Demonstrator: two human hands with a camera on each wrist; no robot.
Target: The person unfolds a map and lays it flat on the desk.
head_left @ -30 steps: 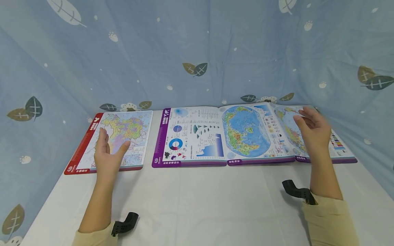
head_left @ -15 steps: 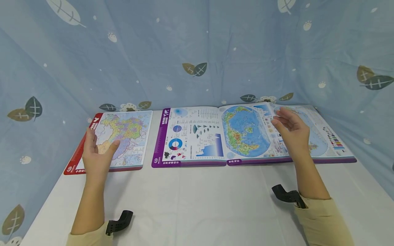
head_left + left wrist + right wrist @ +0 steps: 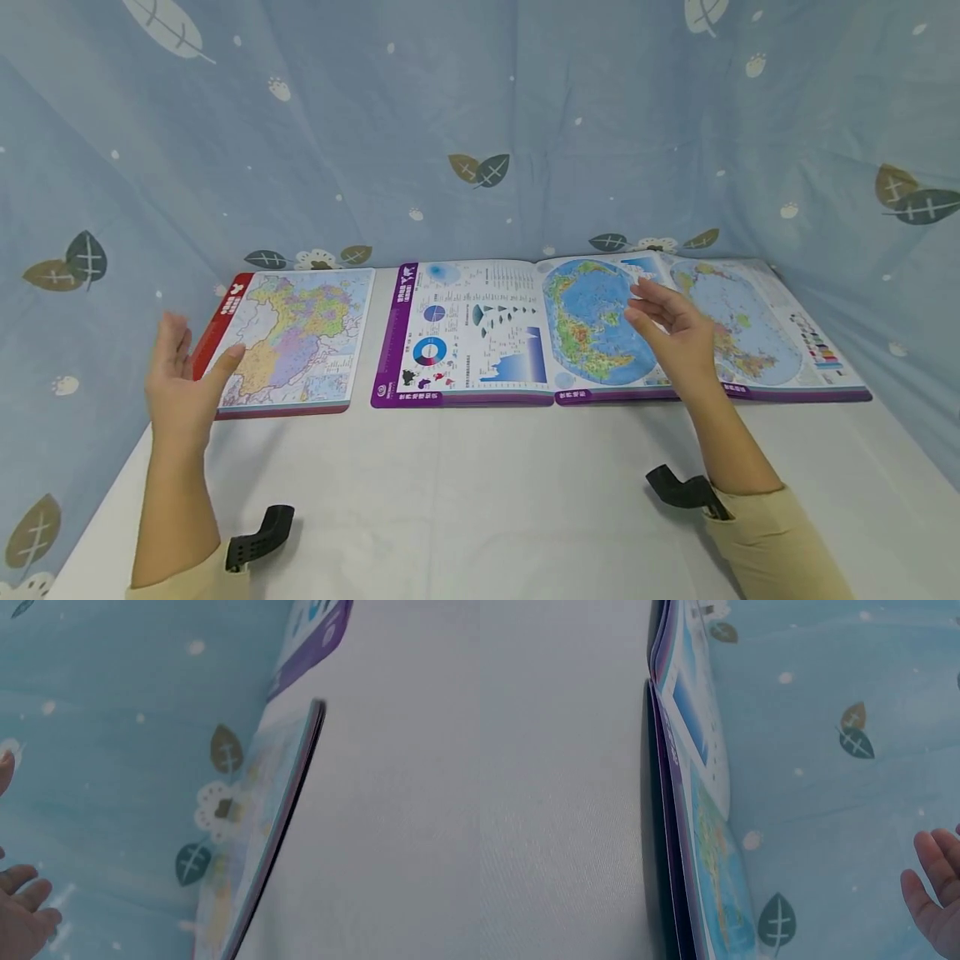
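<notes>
A red-edged map booklet [image 3: 300, 333] lies at the left of the table, a coloured map on its face. My left hand [image 3: 180, 392] is raised at its left edge, thumb spread and fingers extended, holding nothing. A purple-edged atlas [image 3: 480, 333] lies unfolded across the middle and right, with charts on its left page and world maps on the others. Over its map pages hovers my right hand [image 3: 678, 342], its fingers relaxed and nothing in them. Each wrist view catches only part of a hand, the left fingers [image 3: 26, 900] and the right fingers [image 3: 934, 862].
A white cloth covers the table [image 3: 465, 500]. Behind and at both sides hangs a blue curtain [image 3: 390, 117] printed with leaves, close to the far edges of the booklet and atlas. Black camera mounts [image 3: 262, 537] stick out from the beige sleeves [image 3: 776, 542].
Both hands have moved left: the left from above the red-edged booklet to its left edge, the right from the atlas's rightmost page towards its middle map. Booklet and atlas stay in place.
</notes>
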